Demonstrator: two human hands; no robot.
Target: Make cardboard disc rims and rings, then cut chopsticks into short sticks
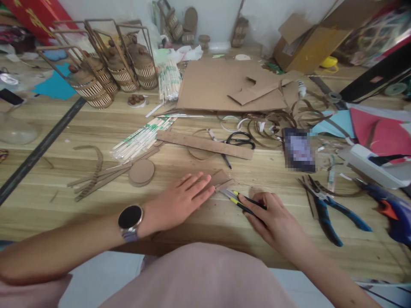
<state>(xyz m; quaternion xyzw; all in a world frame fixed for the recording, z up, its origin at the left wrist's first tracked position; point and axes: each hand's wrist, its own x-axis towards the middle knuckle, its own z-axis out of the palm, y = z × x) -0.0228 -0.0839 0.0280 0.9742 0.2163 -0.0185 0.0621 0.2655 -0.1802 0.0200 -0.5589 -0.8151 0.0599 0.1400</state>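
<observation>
In the head view my left hand (pixel 184 199) lies flat on the table, fingers stretched out, over a small piece of brown cardboard (pixel 221 177). My palm and fingers hide part of that piece. My right hand (pixel 272 218) is closed around a black and yellow utility knife (pixel 239 202). The blade points left and its tip meets the cardboard beside my left fingertips. Left of my left hand are round cardboard discs (pixel 141 172) and thin cardboard strips (pixel 102 179). A longer cardboard strip (pixel 205 144) lies beyond, across black-handled scissors (pixel 240 140) and a pen (pixel 226 161).
Blue-handled pliers (pixel 330 209) and a glue gun (pixel 390 209) lie to the right, near a phone-like blurred object (pixel 300 149). Bundled sticks (pixel 144 139), a big cardboard sheet (pixel 218 85) and several lantern-like stick models (pixel 120 70) stand farther back. The table's front edge is near my body.
</observation>
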